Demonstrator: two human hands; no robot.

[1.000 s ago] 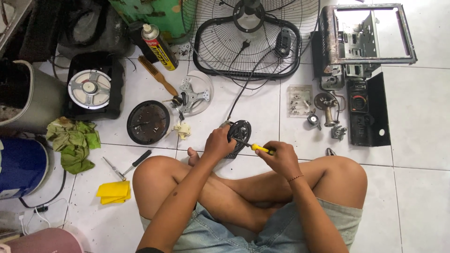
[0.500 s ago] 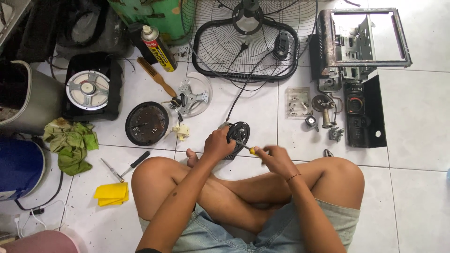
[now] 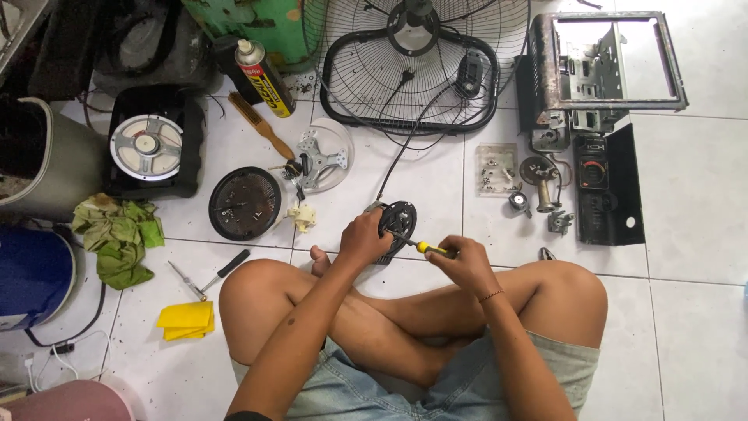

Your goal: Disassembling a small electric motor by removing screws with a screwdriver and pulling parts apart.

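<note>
I sit cross-legged on white floor tiles. My left hand grips a round black fan motor held just above the floor in front of my knees. My right hand holds a yellow-handled screwdriver, its tip set against the face of the motor. A black cable runs from the motor up to the fan grille.
A wire fan grille lies ahead, an open metal housing at upper right. A round black cover, clear plastic part, brush, spray can, speaker box, green rags, yellow cloth and second screwdriver lie left.
My right hand has shifted the screwdriver slightly on the motor face. The view has drifted a little; the objects on the floor have not moved.
</note>
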